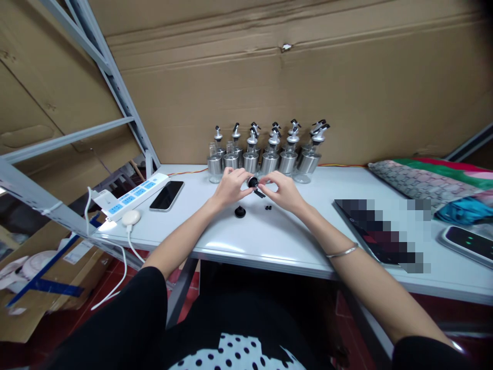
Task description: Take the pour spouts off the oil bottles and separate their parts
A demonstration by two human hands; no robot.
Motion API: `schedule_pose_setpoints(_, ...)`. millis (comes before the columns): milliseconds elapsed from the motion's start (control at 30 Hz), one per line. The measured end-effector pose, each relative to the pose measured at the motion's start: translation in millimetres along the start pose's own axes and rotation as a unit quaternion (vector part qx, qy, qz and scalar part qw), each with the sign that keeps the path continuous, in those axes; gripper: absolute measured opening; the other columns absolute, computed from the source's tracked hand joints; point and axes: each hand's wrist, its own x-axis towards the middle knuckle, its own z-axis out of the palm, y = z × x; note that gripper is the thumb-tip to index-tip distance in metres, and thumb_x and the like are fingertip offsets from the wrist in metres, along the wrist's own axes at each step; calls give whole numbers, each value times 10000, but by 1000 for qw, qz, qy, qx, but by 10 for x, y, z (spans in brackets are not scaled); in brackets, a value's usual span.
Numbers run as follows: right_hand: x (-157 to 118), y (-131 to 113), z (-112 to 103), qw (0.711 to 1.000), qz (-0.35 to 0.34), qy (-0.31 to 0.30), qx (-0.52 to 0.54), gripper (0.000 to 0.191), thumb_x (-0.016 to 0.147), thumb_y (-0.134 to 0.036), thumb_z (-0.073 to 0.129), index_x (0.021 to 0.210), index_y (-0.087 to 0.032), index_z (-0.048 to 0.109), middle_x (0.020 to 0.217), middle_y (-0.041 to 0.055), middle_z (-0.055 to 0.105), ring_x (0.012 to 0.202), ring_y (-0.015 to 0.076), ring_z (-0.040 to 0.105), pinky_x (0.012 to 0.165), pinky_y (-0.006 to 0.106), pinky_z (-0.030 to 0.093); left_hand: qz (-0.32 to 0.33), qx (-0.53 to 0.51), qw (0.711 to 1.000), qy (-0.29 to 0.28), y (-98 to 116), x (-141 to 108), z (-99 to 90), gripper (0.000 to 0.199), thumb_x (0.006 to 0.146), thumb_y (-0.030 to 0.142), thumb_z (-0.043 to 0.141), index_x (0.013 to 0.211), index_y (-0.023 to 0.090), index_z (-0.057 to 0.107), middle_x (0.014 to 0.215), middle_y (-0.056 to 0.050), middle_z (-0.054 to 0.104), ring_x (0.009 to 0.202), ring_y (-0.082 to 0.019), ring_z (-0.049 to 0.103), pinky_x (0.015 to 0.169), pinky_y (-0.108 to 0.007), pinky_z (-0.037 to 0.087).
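Over the white table, my left hand (231, 186) is closed on a small round pourer top (252, 181), dark inside with a pale rim. Its black face is turned toward my right hand (284, 192), which is closed in a pinch at that part's edge; whatever lies between its fingertips is too small to name. Just beneath my fingers is a thin black strip (260, 193). A round black stopper (240, 211) sits nearer the front edge, and tiny black pieces (268, 207) lie right of it. Behind my hands stand several glass-and-steel bottles (269, 163), most with silver pourer spouts.
To the left are a phone (167, 196), a white power strip (137, 196) and a round white charger (131, 218) with its cable. A partly pixelated dark tablet (370, 231), a white-edged device (468, 244) and patterned bags (408, 180) occupy the right. Cardboard (231, 67) walls the back.
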Motion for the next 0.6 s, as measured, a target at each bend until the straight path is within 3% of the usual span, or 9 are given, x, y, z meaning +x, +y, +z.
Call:
schedule_pose_setpoints(267, 8, -10, -1, 1000, 11, 1, -9, 169, 868, -304, 475, 739, -219, 544, 761, 53, 640, 732, 198, 555, 700, 329, 436, 11, 18, 1000, -1, -11, -1, 13, 365, 813, 487, 577, 964, 155, 588, 954, -91, 604, 936, -228, 535, 833, -345, 326)
schedule_pose_setpoints(600, 9, -26, -22, 1000, 9, 5, -7, 111, 828, -241, 474, 736, -218, 532, 746, 48, 623, 726, 195, 543, 665, 311, 425, 10, -78, 996, -40, 9, 2, 39, 329, 877, 389, 522, 1084, 134, 526, 957, -56, 666, 875, -167, 610, 820, -292, 351)
